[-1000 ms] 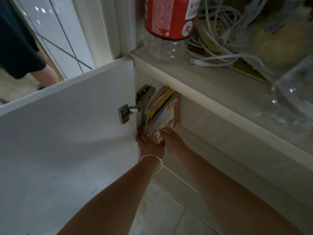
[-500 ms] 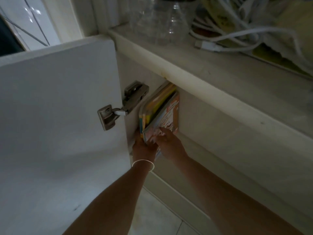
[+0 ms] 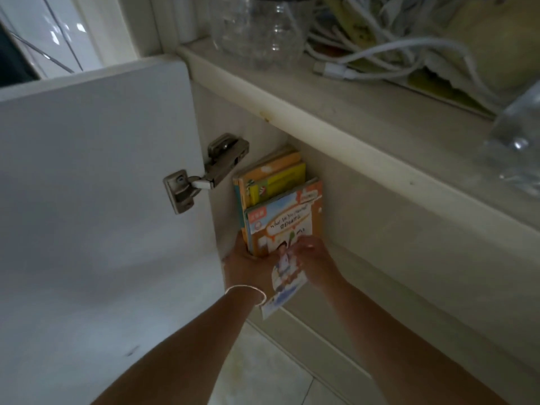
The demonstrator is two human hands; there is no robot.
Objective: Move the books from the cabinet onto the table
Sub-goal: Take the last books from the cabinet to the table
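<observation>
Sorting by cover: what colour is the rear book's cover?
Orange and yellow on the rear book, head view.

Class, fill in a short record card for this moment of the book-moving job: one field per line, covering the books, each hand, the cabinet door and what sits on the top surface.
Books: stack of picture books, upright at the cabinet opening, front cover orange with a child pictured
Left hand: left hand grips the stack's lower left edge; a bangle on the wrist
Right hand: right hand holds the front cover from the right
Cabinet door: white door swung open, metal hinge exposed
Top surface: clear plastic bottle, white cables
Task stage: books not yet on a table
</observation>
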